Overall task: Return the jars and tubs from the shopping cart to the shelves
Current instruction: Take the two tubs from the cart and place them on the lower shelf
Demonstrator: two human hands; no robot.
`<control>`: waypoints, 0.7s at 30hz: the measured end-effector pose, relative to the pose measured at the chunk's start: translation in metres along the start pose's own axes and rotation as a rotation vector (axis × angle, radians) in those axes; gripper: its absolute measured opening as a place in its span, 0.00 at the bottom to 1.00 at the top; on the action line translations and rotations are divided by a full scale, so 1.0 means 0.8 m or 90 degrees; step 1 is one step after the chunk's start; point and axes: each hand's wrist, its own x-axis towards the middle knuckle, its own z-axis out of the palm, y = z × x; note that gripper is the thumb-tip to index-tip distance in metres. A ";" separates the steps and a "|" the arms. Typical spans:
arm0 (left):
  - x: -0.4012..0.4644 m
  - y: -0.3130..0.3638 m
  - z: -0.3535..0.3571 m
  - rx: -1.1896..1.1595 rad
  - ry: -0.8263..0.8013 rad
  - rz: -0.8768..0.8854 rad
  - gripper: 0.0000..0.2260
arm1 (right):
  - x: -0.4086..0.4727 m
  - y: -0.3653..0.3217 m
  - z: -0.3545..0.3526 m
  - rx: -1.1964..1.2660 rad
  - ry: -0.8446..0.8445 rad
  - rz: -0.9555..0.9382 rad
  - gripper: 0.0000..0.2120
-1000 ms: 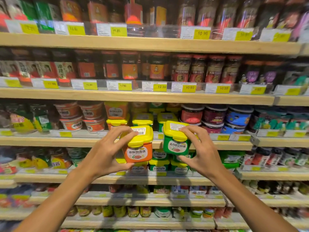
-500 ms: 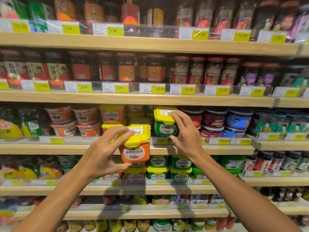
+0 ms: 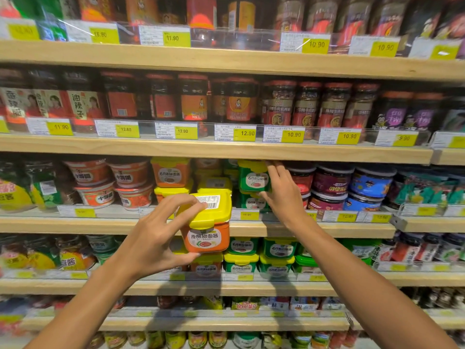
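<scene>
**Green tub's up on the stack, orange one hasn't left your left hand**

Compared with half a second back, your right hand [image 3: 281,195] has pushed the green tub [image 3: 254,178] deeper into the third shelf [image 3: 327,229], and it now sits on top of another green tub [image 3: 251,201] right under the shelf board above. Your fingers are still on its right side, thumb low at the seam between the two tubs, so I'd call that gripping it, though the contact looks light. Your left hand [image 3: 161,238] hasn't really shifted: it still clasps the orange tub [image 3: 207,224] with the yellow lid, fingertips on the barcode sticker, thumb under the base, held in front of the shelf edge, down and left of your right hand.

Hard to see: the far side of the green tub is behind your fingers, the stacked tubs behind the orange one are mostly blocked, and the price tags near your right wrist are blurry
</scene>
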 end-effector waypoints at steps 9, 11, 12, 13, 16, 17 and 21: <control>-0.004 -0.003 0.004 -0.015 -0.007 -0.004 0.40 | 0.007 0.009 -0.001 -0.076 0.012 -0.044 0.30; -0.002 -0.003 0.004 -0.018 -0.008 -0.005 0.40 | 0.013 0.008 -0.002 -0.091 0.004 -0.037 0.28; -0.002 -0.003 0.004 -0.021 -0.008 -0.006 0.40 | 0.016 0.007 -0.002 -0.092 -0.010 -0.030 0.26; -0.001 -0.004 0.004 -0.025 -0.007 -0.006 0.40 | 0.018 0.005 -0.002 -0.083 -0.028 -0.020 0.25; -0.002 -0.004 0.006 -0.030 -0.011 -0.008 0.40 | 0.021 0.001 -0.005 -0.068 -0.067 0.008 0.20; -0.002 -0.004 0.006 -0.029 -0.012 -0.008 0.40 | 0.021 0.001 -0.006 -0.070 -0.072 0.013 0.20; -0.001 -0.006 0.009 -0.027 -0.017 -0.016 0.41 | 0.010 0.007 0.004 -0.061 -0.027 -0.009 0.21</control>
